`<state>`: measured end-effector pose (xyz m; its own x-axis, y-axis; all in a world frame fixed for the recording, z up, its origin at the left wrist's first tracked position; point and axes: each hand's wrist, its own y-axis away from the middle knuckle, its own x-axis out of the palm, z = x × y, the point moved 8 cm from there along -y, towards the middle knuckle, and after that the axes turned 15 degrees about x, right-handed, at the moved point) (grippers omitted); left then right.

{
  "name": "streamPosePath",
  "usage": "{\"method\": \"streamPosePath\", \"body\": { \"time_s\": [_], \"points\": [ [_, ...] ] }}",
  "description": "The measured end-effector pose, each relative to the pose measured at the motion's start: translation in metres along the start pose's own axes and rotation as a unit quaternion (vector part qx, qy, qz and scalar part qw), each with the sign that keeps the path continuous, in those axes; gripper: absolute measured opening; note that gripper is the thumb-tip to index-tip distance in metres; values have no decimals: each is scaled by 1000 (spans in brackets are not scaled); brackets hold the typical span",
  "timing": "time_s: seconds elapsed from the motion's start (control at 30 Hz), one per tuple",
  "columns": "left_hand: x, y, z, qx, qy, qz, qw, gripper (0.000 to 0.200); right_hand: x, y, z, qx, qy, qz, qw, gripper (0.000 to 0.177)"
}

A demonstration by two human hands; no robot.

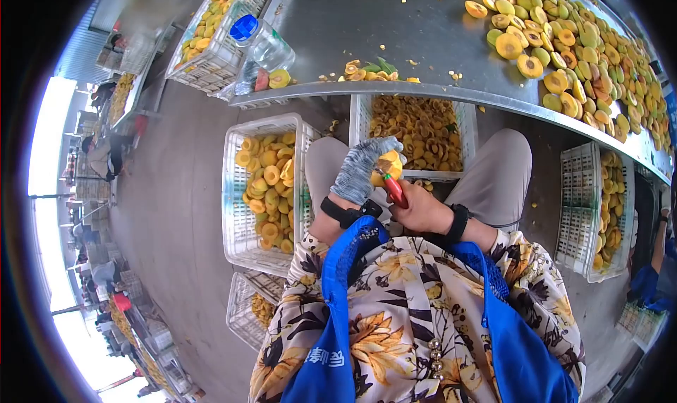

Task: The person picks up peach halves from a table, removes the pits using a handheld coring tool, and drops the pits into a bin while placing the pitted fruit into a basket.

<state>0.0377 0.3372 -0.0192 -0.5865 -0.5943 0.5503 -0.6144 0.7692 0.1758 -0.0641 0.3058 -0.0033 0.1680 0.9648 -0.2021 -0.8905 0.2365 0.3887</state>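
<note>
In the grey knit glove, my left hand (358, 169) holds a yellow peach half (393, 164) above my lap. My bare right hand (426, 208) is closed around the red handle of a small pitting knife (397, 191). The tool's metal end meets the cut face of the fruit; its exact shape is hard to make out. Just beyond my hands, between my knees, a white crate (361, 118) holds many brownish-yellow pieces. To my left stands another white crate (233, 191) filled with yellow peach halves.
A metal table (395, 36) spans the front, with a large heap of halved peaches (564, 57) at its right. A blue-capped plastic bottle (268, 45) stands at its left edge. More crates (580, 212) flank me on the floor. Other people work at far-left tables.
</note>
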Motion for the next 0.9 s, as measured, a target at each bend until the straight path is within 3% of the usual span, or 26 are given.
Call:
{"method": "streamPosePath", "body": {
  "time_s": [0.1, 0.17, 0.23, 0.3, 0.43, 0.5, 0.53, 0.6, 0.63, 0.7, 0.73, 0.8, 0.9],
  "points": [
    [1, 0, -5, 44, -18, 13, 999, 27, -3, 4, 13, -14, -1, 32, 999, 17],
    [6, 1, -18, 127, -57, -2, 990, 25, 7, 14, 4, 213, -119, 186, 952, 17],
    [5, -1, -16, 133, -37, -21, 990, 25, 13, 4, -13, 195, -142, 191, 952, 16],
    [4, 4, -9, 48, 23, -51, 997, 25, 1, 1, 9, -74, -14, 42, 996, 16],
    [7, 3, -3, -53, 52, -25, 997, 26, -4, 6, 20, -3, -12, 74, 997, 19],
    [6, 3, -15, 66, 17, -36, 997, 30, 11, 21, 21, 174, -157, 224, 946, 18],
    [8, 4, -25, 137, -31, -47, 989, 33, 14, 20, 15, 176, -159, 224, 945, 18],
    [15, 3, -28, 155, -52, -49, 985, 33, 31, 23, 19, 165, -346, 330, 863, 18],
    [16, 1, -33, 179, -74, -49, 980, 34, 29, 22, 19, 166, -345, 330, 863, 18],
    [14, -3, -31, 164, -97, -29, 981, 34, 29, 23, 21, 213, -413, 351, 813, 20],
    [12, -3, -24, 113, -64, -37, 991, 35, 32, 22, 16, 231, -435, 374, 786, 20],
    [10, -3, -7, -7, -6, -55, 998, 38, 31, 18, 14, 220, -442, 388, 779, 17],
    [9, -3, 6, -55, 73, -102, 991, 40, 36, 12, 10, 198, -463, 384, 774, 15]
  ]
}}
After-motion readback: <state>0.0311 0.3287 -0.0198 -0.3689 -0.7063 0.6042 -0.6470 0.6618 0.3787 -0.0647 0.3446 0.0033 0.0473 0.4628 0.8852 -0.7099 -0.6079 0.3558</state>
